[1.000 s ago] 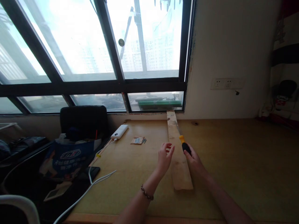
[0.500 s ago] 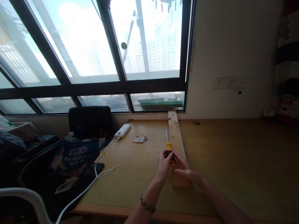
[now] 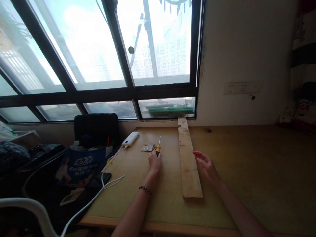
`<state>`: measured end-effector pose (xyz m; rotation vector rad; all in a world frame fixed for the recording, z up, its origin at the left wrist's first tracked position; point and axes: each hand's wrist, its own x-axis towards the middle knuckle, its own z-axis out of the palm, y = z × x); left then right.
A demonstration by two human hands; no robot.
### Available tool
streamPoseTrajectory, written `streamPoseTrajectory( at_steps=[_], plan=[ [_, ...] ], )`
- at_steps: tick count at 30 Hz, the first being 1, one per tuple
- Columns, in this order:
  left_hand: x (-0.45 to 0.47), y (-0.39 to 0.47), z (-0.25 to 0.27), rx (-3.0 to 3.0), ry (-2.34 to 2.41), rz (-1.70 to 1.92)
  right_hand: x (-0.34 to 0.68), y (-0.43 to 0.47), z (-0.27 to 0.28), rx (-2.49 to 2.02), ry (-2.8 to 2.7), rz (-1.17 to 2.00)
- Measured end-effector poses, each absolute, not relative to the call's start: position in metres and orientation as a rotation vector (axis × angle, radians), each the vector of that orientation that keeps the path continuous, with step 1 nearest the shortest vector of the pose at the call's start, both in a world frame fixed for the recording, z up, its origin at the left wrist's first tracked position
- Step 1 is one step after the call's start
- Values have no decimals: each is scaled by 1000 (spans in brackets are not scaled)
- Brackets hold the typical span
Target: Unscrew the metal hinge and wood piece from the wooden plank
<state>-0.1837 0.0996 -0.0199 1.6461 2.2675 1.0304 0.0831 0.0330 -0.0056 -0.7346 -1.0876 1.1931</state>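
My left hand [image 3: 154, 162] is closed around the dark part of the handle of a yellow-and-black screwdriver [image 3: 158, 149], whose metal shaft points away toward the window. Just left of it lie a small brown card or packet [image 3: 147, 147] and several thin dark pieces [image 3: 154, 148] that look like screws. A long wooden board [image 3: 189, 164] lies lengthwise on the table, its far end by the window sill. Beside the board's right edge is my right hand [image 3: 205, 163], open and holding nothing; I cannot tell whether its fingertips touch the wood.
A white power bank [image 3: 130, 139] with a white cable [image 3: 100, 187] sits at the table's left edge. Left of the table stand a black chair [image 3: 96, 128] and a blue bag [image 3: 81, 164]. Wall sockets [image 3: 237, 88] are at the right above the table [image 3: 247, 171].
The hands have separated. My left hand has carried the screwdriver leftward, beside the card and dark pieces. My right hand has let go of it and moved to the board's right side.
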Motion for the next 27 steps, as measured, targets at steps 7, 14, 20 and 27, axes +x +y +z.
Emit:
streamPoseTrajectory(
  at_steps=[7, 14, 20, 27],
  plan=[
    [-190, 117, -29, 1697, 2339, 942, 93, 42, -14, -774, -1014, 1164],
    [-193, 127, -32, 1722, 2368, 942, 95, 47, -18, -812, -990, 1133],
    [-190, 127, -30, 1715, 2365, 927, 93, 45, -18, -831, -1018, 1139],
    [-188, 125, -32, 1717, 2395, 857, 92, 44, -17, -884, -1033, 1107]
  ],
)
